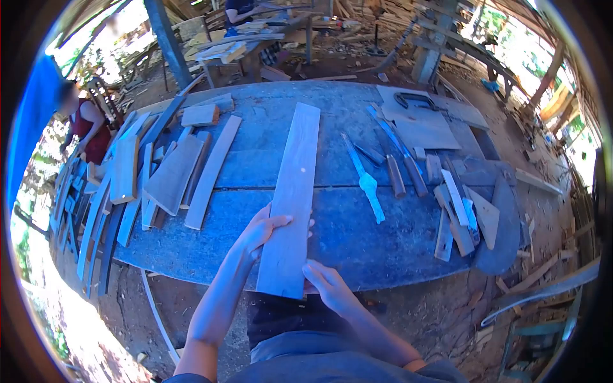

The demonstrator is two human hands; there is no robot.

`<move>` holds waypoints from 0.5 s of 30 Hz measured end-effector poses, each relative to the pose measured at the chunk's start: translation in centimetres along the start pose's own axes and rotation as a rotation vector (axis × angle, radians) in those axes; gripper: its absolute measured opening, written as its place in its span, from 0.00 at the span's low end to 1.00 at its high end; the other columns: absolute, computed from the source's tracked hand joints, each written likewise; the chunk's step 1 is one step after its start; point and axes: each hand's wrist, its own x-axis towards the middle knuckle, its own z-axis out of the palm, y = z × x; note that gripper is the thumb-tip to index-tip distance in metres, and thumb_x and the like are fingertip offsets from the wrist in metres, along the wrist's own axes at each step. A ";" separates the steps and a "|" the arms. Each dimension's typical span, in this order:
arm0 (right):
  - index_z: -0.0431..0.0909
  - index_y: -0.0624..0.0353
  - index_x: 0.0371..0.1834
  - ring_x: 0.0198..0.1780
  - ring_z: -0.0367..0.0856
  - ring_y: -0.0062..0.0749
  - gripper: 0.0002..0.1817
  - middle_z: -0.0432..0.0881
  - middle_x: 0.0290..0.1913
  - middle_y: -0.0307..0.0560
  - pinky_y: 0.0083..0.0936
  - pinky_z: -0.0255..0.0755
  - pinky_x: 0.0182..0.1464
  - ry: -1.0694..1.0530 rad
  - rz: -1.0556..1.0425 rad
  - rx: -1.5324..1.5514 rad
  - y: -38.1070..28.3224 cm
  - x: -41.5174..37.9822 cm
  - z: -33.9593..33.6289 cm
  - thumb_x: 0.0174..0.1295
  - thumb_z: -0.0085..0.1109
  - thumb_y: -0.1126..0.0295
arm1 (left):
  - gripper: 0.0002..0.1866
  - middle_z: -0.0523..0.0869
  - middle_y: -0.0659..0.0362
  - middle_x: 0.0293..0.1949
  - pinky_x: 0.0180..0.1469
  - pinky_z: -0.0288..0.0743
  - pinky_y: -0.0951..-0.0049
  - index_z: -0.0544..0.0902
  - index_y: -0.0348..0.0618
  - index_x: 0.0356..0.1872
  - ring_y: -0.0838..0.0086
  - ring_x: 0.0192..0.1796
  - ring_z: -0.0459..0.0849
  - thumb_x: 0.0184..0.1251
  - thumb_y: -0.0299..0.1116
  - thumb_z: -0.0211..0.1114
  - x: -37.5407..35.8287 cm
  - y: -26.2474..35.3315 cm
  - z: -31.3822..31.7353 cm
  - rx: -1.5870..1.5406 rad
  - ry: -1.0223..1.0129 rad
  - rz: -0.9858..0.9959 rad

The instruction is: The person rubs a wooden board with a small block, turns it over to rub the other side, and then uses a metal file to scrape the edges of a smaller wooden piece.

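Note:
A long, flat wooden board (295, 185) points away from my body over the middle of the workbench, its near end just past the front edge. My left hand (263, 228) grips it from the left side, thumb on top and fingertips showing at the right edge. Lower down, my right hand (324, 284) holds the near right corner, with the thumb along the edge and the other fingers partly hidden beneath. To the right of the board lie a tool wrapped in light cloth or plastic (365, 182) and long-handled chisel-like tools (396, 175).
Wooden pieces (175, 175) pile on the left of the workbench (357, 249). A C-clamp (415, 99) lies on a flat panel (421, 124) at the back right. Offcuts (456, 214) sit at the right. Another person (89, 127) stands at far left; one more is at the back.

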 end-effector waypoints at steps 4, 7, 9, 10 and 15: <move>0.77 0.64 0.61 0.49 0.83 0.39 0.19 0.82 0.50 0.53 0.31 0.78 0.54 0.177 -0.362 -0.823 0.9 0.5 -1.2 0.72 0.58 0.67 | 0.25 0.84 0.45 0.55 0.56 0.80 0.64 0.70 0.32 0.66 0.61 0.54 0.86 0.69 0.27 0.61 -2.2 -0.3 -4.1 0.780 0.256 0.237; 0.77 0.62 0.62 0.55 0.78 0.51 0.21 0.79 0.54 0.57 0.39 0.75 0.58 0.302 -0.661 -1.293 0.7 1.3 -2.5 0.65 0.62 0.71 | 0.24 0.88 0.46 0.44 0.50 0.79 0.66 0.78 0.32 0.59 0.64 0.46 0.88 0.66 0.36 0.68 -4.5 0.6 -7.0 1.124 0.345 0.120; 0.77 0.61 0.63 0.59 0.74 0.57 0.24 0.76 0.57 0.58 0.44 0.72 0.62 0.340 -0.706 -1.345 0.7 1.9 -3.3 0.62 0.64 0.73 | 0.24 0.88 0.46 0.41 0.49 0.79 0.64 0.81 0.33 0.55 0.62 0.44 0.88 0.65 0.40 0.69 -5.7 1.4 -7.3 1.195 0.403 -0.023; 0.77 0.61 0.62 0.63 0.70 0.57 0.22 0.74 0.59 0.58 0.45 0.69 0.64 0.392 -0.694 -1.410 0.6 2.3 -3.6 0.63 0.63 0.72 | 0.24 0.89 0.46 0.37 0.47 0.79 0.63 0.83 0.34 0.52 0.60 0.42 0.88 0.65 0.45 0.70 -6.2 2.1 -7.2 1.270 0.445 -0.164; 0.78 0.58 0.62 0.70 0.62 0.57 0.21 0.68 0.65 0.57 0.51 0.62 0.69 0.502 -0.637 -1.560 1.7 3.3 -5.1 0.65 0.62 0.68 | 0.31 0.85 0.43 0.52 0.55 0.77 0.59 0.79 0.38 0.59 0.54 0.52 0.85 0.66 0.54 0.67 -4.9 3.8 -9.2 1.507 0.708 0.111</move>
